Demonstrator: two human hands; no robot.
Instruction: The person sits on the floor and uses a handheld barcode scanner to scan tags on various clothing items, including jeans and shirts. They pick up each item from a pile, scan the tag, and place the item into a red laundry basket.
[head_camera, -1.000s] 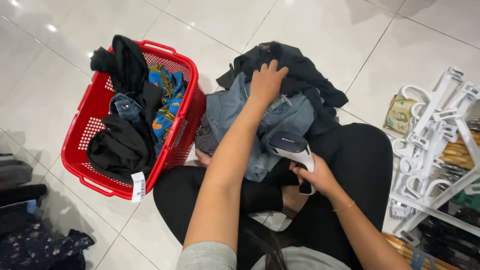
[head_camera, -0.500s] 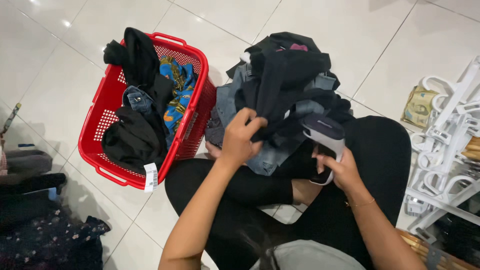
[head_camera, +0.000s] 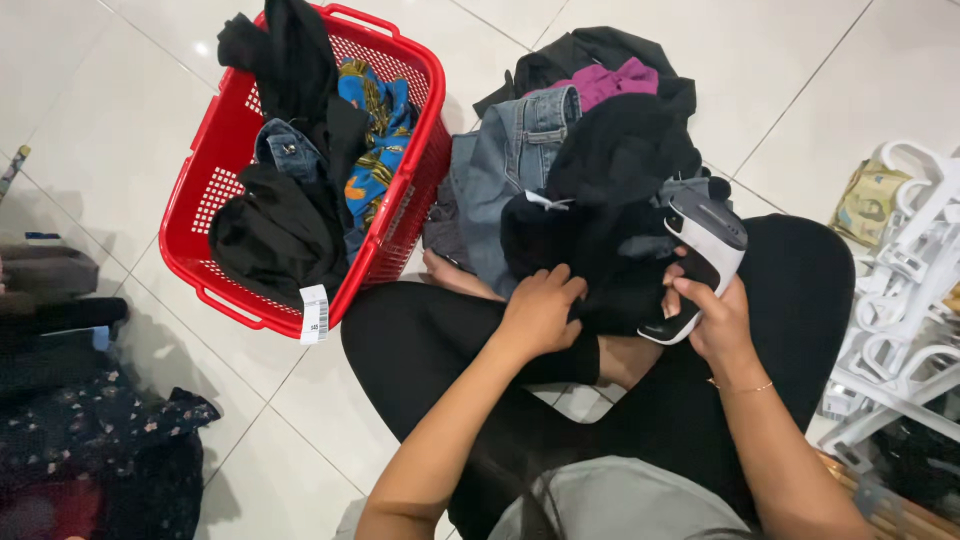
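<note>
I sit cross-legged on a tiled floor. My left hand (head_camera: 540, 312) grips a black garment (head_camera: 610, 215) pulled onto my lap. My right hand (head_camera: 712, 318) holds a white and grey handheld scanner (head_camera: 702, 255) against the same garment. Behind the garment lies a heap of clothes with blue jeans (head_camera: 505, 165) and a purple piece (head_camera: 618, 82) on top of dark items.
A red plastic basket (head_camera: 405, 205) full of dark and patterned clothes stands at my left, a white tag (head_camera: 314, 314) hanging off its rim. White plastic hangers (head_camera: 905, 290) pile up at the right. Dark folded clothes (head_camera: 70, 400) lie at the lower left.
My left hand drew the black garment off the pile down to my lap. The right hand raised the scanner next to it. The view shifted closer.
</note>
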